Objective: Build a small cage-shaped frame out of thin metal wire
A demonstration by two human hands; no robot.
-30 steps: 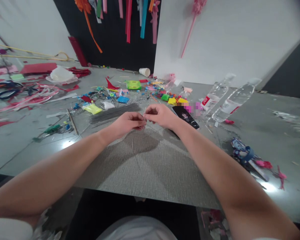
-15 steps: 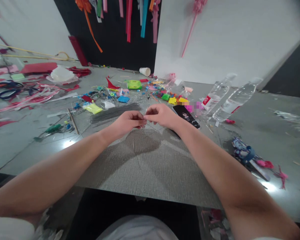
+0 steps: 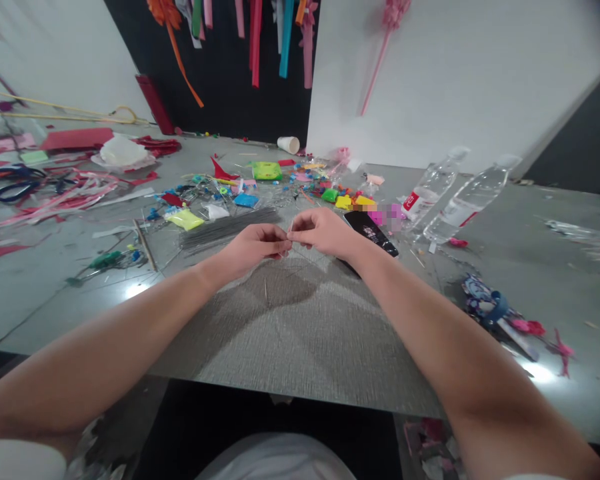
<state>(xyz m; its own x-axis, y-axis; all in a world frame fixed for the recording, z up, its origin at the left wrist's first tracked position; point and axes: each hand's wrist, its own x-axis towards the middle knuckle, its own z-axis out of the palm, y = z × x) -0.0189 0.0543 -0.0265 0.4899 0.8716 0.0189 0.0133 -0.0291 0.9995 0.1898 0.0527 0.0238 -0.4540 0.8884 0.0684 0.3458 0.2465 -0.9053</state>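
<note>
My left hand (image 3: 254, 245) and my right hand (image 3: 319, 231) meet over the middle of the grey table (image 3: 300, 333), fingertips pinched together on a thin wire (image 3: 265, 285) that hangs down from them. What else the fingertips pinch is too small to tell. A bundle of grey wires (image 3: 229, 227) lies just beyond my left hand. A black phone (image 3: 371, 232) lies right of my right hand.
Coloured packets and beads (image 3: 280, 183) are scattered behind the hands. Two clear water bottles (image 3: 455, 200) lie at the right. Pink ribbon scraps and scissors (image 3: 25, 190) cover the far left. A blue and pink craft piece (image 3: 500, 313) lies near right. A paper cup (image 3: 288, 144) stands at the back.
</note>
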